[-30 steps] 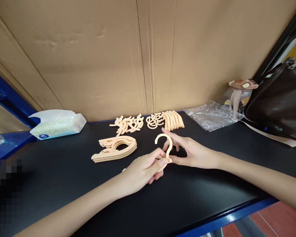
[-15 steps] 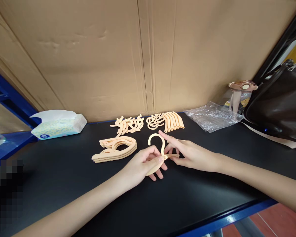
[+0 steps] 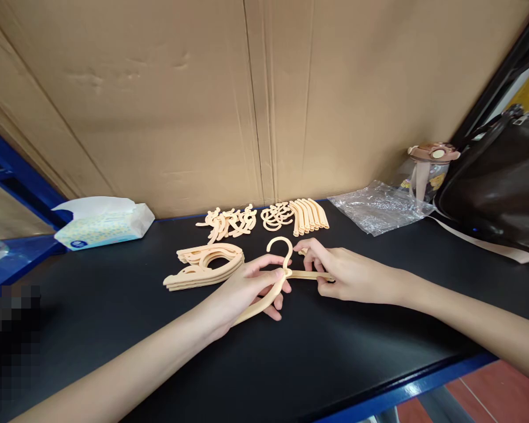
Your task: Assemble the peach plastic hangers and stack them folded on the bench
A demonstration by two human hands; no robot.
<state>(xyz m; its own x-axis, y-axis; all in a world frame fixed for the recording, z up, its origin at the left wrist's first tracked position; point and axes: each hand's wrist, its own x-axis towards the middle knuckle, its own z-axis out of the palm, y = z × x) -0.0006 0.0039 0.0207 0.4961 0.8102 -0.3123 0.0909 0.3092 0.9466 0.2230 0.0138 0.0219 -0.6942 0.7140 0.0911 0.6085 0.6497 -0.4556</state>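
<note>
A peach plastic folding hanger (image 3: 286,271) is held between both hands just above the black table (image 3: 291,364), its hook pointing up. My left hand (image 3: 242,291) is closed round its left arm, which slants down toward me. My right hand (image 3: 344,273) pinches the right arm, which lies nearly level. A stack of folded hangers (image 3: 205,265) lies just left of my left hand. Behind it lie loose hanger parts (image 3: 229,222), and several hooks and arms in a row (image 3: 297,215) are near the cardboard wall.
A tissue pack (image 3: 103,222) sits at the back left by a blue shelf frame (image 3: 9,170). At the back right lie a crumpled clear plastic bag (image 3: 379,205), a bottle with a brown lid (image 3: 427,167) and a dark brown handbag (image 3: 498,182). Cardboard (image 3: 247,94) walls the back.
The hanger has shifted left and its two arms have spread apart, the right arm swinging out to the right. Both hands shifted their grip onto the arms.
</note>
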